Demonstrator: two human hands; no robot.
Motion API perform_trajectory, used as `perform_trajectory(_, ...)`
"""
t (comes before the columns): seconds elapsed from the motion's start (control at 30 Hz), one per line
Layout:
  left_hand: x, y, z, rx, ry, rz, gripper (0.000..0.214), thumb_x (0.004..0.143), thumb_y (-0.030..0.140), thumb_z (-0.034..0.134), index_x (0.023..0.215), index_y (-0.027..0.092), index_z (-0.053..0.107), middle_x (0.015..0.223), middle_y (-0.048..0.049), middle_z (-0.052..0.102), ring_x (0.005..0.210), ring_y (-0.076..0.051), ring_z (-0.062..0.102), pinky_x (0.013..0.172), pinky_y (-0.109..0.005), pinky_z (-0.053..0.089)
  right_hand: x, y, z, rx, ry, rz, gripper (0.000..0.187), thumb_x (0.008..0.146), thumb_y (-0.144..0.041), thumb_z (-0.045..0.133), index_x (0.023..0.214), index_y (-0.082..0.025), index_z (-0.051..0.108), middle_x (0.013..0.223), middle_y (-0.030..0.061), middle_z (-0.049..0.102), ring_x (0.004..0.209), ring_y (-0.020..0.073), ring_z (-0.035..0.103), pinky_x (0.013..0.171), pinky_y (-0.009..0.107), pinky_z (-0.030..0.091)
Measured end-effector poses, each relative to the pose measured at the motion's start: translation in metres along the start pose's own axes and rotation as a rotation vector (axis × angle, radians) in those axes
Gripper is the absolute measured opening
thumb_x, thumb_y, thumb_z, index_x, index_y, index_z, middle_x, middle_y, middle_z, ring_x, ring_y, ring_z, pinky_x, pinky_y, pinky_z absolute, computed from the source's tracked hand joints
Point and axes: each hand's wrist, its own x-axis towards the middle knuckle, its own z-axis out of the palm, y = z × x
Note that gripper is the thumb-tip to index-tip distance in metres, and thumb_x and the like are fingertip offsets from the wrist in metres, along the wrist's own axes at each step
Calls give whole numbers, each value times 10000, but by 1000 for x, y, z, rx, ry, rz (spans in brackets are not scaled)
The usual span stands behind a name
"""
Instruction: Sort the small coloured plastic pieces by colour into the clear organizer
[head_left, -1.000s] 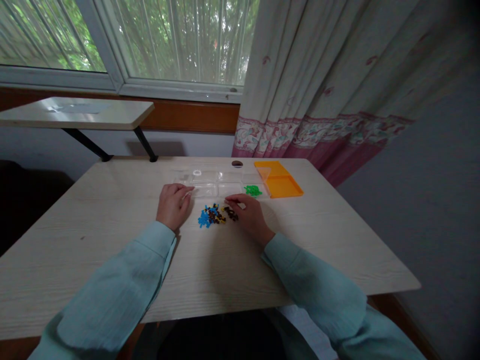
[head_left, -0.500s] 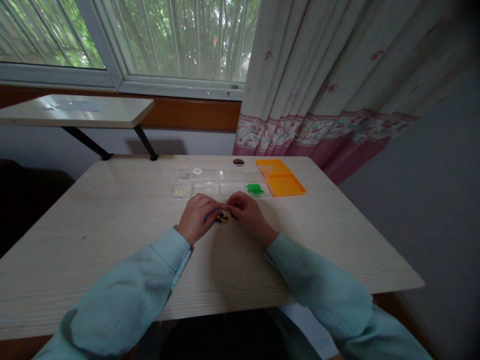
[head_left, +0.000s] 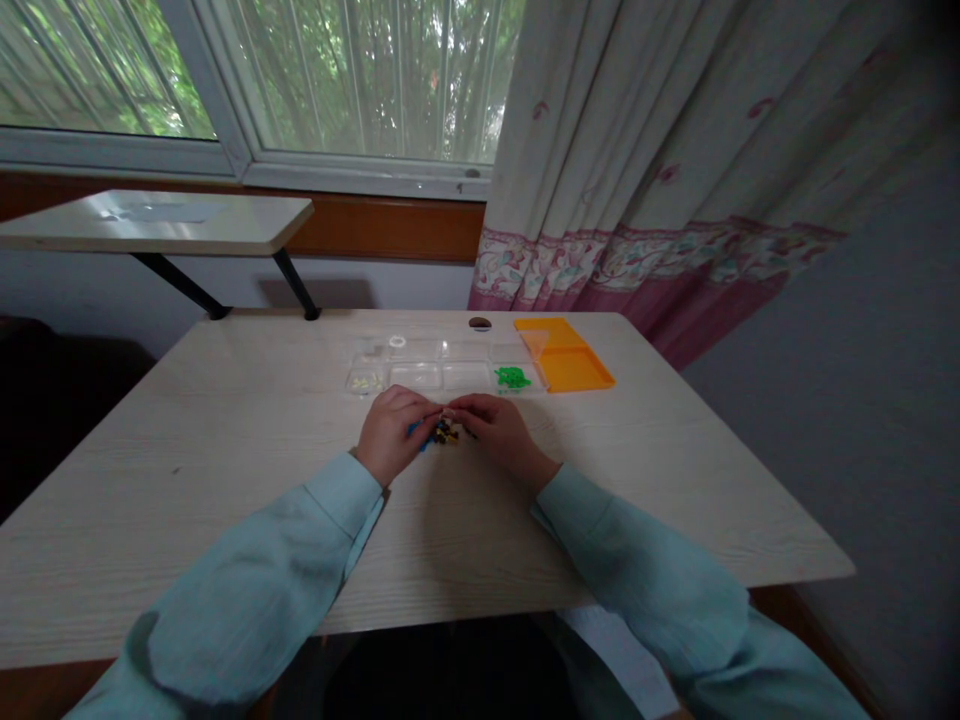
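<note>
A small heap of tiny coloured pieces [head_left: 444, 432], blue, dark and yellow, lies on the pale wooden table [head_left: 225, 450]. My left hand [head_left: 391, 431] rests at its left side with fingers curled over the blue pieces. My right hand [head_left: 496, 428] sits at the heap's right side, fingertips pinched together at the pieces. What either hand grips is too small to see. Behind the hands stands a clear compartment box [head_left: 431, 364]; green pieces [head_left: 512, 376] fill its right cell and pale pieces [head_left: 365, 381] lie in its left cell.
An orange lid [head_left: 566, 366] lies to the right of the clear box. A small dark round object [head_left: 479, 323] sits at the table's far edge. A second pale table [head_left: 150, 220] stands behind under the window, and a patterned curtain [head_left: 637, 180] hangs at the right.
My left hand has moved right from the box's left cell to the heap, covering most of the blue pieces. My right hand stays at the heap's right side.
</note>
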Motion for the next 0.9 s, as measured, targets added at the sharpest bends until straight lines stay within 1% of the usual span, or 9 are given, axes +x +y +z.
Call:
perform_trajectory(0.2, -1, -2, 3, -30, -8, -6, 214, 896, 325, 543, 977, 210, 704, 852, -68, 674, 840, -188, 562, 762, -356, 466, -1, 3, 3, -33, 34, -24, 170, 812, -346, 626, 866, -219, 724, 816, 11, 725, 746, 144, 643, 727, 268, 496)
perform_trajectory(0.33, -2, -2, 5, -58, -14, -19, 237, 900, 339, 533, 1028, 221, 695, 864, -70, 665, 855, -191, 562, 768, -363, 468, -2, 3, 5, -49, 74, -12, 181, 813, -348, 618, 852, -211, 729, 803, 18, 725, 738, 151, 647, 703, 270, 500)
perform_trajectory(0.53, -2, -1, 3, -64, -4, -32, 220, 904, 327, 532, 983, 213, 703, 851, -64, 661, 840, -186, 554, 766, -352, 470, -5, 2, 7, -42, 102, -21, 162, 813, -333, 631, 876, -231, 740, 833, 21, 739, 767, 163, 669, 746, 288, 518)
perform_trajectory(0.7, -2, -1, 3, -67, 3, -41, 209, 907, 312, 529, 955, 204, 702, 843, -60, 656, 837, -181, 553, 774, -349, 467, -7, 1, 6, -88, 66, -67, 188, 845, -319, 598, 958, -248, 730, 919, 21, 740, 833, 167, 676, 789, 300, 519)
perform_trajectory(0.9, -2, -2, 3, -77, -3, -51, 208, 906, 324, 531, 958, 209, 696, 859, -55, 658, 851, -182, 556, 784, -349, 463, -9, 3, 7, -123, 94, -105, 184, 839, -248, 587, 968, -248, 720, 917, 21, 735, 833, 161, 671, 790, 299, 516)
